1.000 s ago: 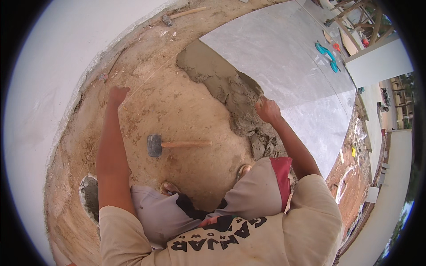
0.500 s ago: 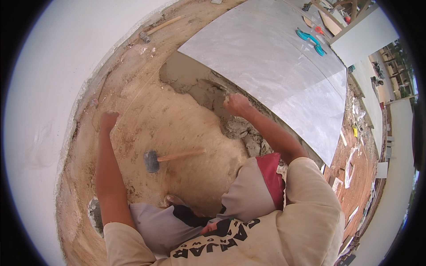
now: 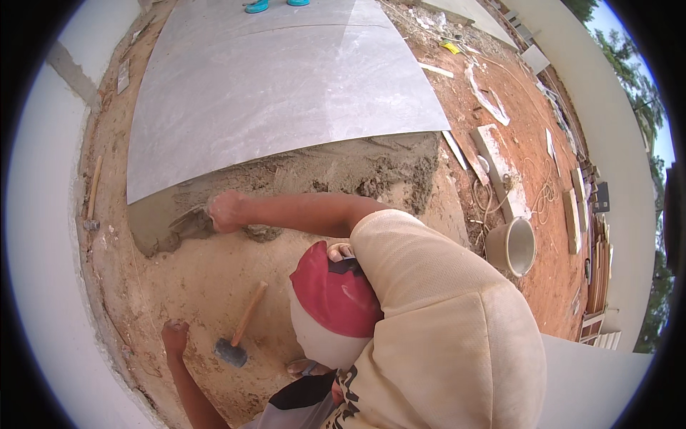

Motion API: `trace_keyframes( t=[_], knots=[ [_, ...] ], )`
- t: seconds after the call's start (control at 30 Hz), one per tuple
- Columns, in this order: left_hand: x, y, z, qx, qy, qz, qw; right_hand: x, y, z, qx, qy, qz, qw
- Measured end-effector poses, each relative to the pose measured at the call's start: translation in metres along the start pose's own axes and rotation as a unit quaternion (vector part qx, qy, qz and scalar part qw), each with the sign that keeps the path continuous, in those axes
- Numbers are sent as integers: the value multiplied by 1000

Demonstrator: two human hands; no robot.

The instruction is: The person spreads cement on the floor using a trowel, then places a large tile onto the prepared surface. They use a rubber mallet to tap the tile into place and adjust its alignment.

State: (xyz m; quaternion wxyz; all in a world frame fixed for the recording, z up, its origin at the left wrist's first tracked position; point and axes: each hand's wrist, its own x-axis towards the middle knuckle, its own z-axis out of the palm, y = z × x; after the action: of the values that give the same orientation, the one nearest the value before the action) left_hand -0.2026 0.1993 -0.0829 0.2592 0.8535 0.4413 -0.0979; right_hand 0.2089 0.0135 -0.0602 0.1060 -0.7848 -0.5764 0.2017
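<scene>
My right hand (image 3: pixel 226 211) is closed around a trowel, whose mortar-smeared blade (image 3: pixel 189 223) points left over the wet grey mortar (image 3: pixel 286 177). This mortar forms a band along the near edge of a large grey slab (image 3: pixel 279 86). Down at the lower left, my left hand (image 3: pixel 175 334) is curled into a fist on the sandy ground, with nothing showing in it. A rubber mallet (image 3: pixel 231 352) with a black head and wooden handle lies just right of that fist.
A long-handled hammer (image 3: pixel 93 193) lies beside the white wall (image 3: pixel 43 236) on the left. Blue suction-cup handles (image 3: pixel 256 6) rest on the slab's far part. Off to the right are a bucket (image 3: pixel 511 247), a pale block (image 3: pixel 500 171), scraps and cord on reddish soil.
My view has swung right, bringing the bucket into sight. Along the mortar band, the right hand and trowel have shifted slightly left. The left fist stays on the ground near the mallet.
</scene>
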Motion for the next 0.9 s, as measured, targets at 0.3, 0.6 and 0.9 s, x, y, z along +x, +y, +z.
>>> trace_keyframes(
  t=[0.3, 0.6, 0.9],
  knots=[
    [-36, 96, 87, 52, -236, 139, 960, -71, 59, -9, 73, 31, 130, 988],
    [-44, 128, 97, 183, -278, 165, 928, -142, 68, 10, 127, 98, 112, 981],
    [-49, 97, 67, -10, -139, 77, 987, -204, 57, 6, 133, 4, 157, 979]
  ],
)
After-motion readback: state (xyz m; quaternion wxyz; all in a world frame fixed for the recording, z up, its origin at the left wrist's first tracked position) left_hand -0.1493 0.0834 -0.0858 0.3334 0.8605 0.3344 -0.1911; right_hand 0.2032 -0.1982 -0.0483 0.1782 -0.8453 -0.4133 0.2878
